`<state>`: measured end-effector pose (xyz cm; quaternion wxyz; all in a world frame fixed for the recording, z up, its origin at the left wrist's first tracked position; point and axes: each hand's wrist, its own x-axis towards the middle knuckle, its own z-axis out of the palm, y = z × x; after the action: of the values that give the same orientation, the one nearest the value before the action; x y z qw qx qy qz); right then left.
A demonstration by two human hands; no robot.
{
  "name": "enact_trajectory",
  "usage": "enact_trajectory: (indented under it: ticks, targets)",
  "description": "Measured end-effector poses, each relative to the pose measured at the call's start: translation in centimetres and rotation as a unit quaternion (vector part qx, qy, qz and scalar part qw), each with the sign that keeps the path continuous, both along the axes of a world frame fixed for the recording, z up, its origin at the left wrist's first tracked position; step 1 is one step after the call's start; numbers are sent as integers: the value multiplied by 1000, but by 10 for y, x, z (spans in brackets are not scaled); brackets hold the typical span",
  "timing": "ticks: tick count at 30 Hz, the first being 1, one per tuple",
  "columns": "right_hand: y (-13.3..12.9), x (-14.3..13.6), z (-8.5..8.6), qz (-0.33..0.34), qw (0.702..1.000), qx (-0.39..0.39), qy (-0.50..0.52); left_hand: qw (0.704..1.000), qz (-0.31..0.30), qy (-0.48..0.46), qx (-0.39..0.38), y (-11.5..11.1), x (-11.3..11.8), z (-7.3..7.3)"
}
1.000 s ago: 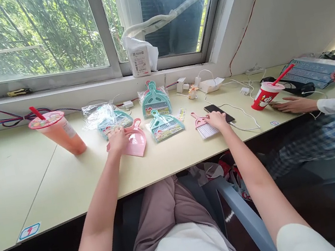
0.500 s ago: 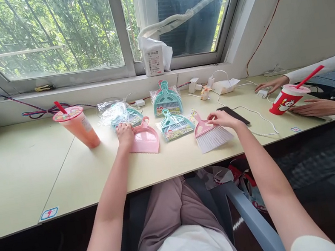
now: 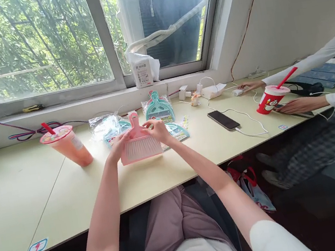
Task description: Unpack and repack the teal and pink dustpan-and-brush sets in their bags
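one held brush (image 3: 144, 147), one held dustpan (image 3: 124, 158)

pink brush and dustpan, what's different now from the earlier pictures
The right hand has carried the pink brush leftward, away from the phone, to the pink dustpan. The left hand has tilted the dustpan up from lying on the table. Phone and orange drink stayed put.

A pale yellow tabletop (image 3: 63, 213) runs along here; a tall orange drink (image 3: 76, 151) stands toward its left, 3 green dustpan sets (image 3: 157, 110) in clear wrap sit around the middle, a dark phone (image 3: 223, 120) lies right of those, and a red cup (image 3: 269, 101) stands farther over; 2 small stickers (image 3: 37, 247) mark the front edge
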<state>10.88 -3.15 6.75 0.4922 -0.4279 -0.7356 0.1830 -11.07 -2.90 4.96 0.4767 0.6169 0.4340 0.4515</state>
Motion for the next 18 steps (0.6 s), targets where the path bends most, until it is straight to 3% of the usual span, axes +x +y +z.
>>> enact_trajectory:
  ticks: [3, 7, 13, 16, 18]
  targets:
    - [5, -17, -12, -70, 995, 45, -51, 999, 3, 38, 20, -4, 6, 0]
    - [-2, -14, -21, -118, 985, 52, -118, 999, -22, 31, 37, -6, 15, 2]
    - [-12, 4, -5, -122, 977, 118, -127, 997, -48, 18, 65, -9, 24, 8]
    - [-11, 14, 4, -75, 994, 62, -40, 996, -58, 32, 54, -14, 27, 12]
    - [-10, 19, 7, 17, 999, -30, 1, 994, -89, 43, 40, -18, 31, 15]
